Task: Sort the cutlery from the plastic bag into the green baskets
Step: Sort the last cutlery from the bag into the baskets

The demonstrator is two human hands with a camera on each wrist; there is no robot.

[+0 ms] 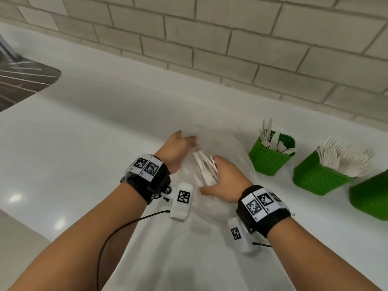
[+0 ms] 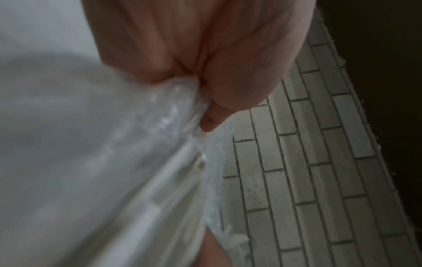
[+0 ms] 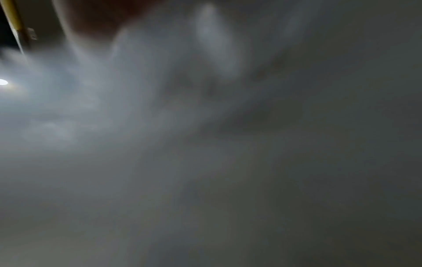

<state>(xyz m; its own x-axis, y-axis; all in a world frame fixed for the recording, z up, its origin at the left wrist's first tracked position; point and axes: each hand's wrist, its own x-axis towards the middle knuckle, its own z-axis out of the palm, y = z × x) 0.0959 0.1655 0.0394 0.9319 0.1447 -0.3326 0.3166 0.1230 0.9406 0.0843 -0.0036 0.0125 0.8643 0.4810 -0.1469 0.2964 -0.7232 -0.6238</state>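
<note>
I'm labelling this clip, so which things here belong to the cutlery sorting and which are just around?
Part of the job:
- plastic bag, pinched by the left hand
- white cutlery in the bag, at the right hand
- green baskets, two visibly holding cutlery

Just around:
- white counter
- tiled wall
- sink

Plastic bag (image 1: 220,164) on counter (image 1: 105,133), three baskets (image 1: 270,156) to its right
</note>
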